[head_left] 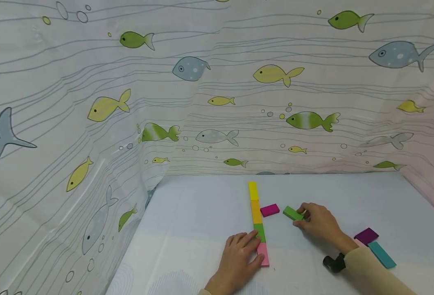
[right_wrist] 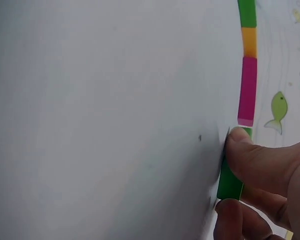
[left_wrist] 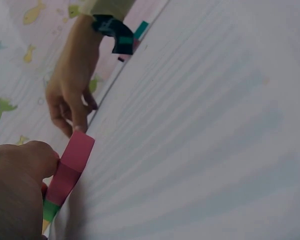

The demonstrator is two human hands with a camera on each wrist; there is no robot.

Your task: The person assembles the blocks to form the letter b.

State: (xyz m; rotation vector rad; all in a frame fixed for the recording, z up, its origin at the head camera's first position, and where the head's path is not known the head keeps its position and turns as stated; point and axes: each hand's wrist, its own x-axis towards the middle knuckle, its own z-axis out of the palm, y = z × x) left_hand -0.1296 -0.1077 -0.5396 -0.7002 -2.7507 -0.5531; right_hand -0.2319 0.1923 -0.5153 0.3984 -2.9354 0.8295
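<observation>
A straight row of flat blocks runs away from me: pink (head_left: 263, 259), green (head_left: 260, 232), orange (head_left: 256, 211) and yellow (head_left: 252, 191) at the far end. My left hand (head_left: 235, 258) rests against the row's left side, fingertips over the green block and thumb on the pink one. A magenta block (head_left: 270, 210) stands out from the orange block's right side. Between thumb and fingers, my right hand (head_left: 320, 223) pinches a second green block (head_left: 290, 212) by its right end. The right wrist view shows this green block (right_wrist: 231, 182) close beyond the magenta block's outer end.
At the right lie a purple block (head_left: 366, 236) and a teal block (head_left: 383, 255), with a pink block partly hidden by my sleeve (head_left: 371, 270). A black wrist device (head_left: 334, 263) sits at my right wrist. Fish-patterned sheeting (head_left: 217, 119) rises behind the white table (head_left: 195, 205).
</observation>
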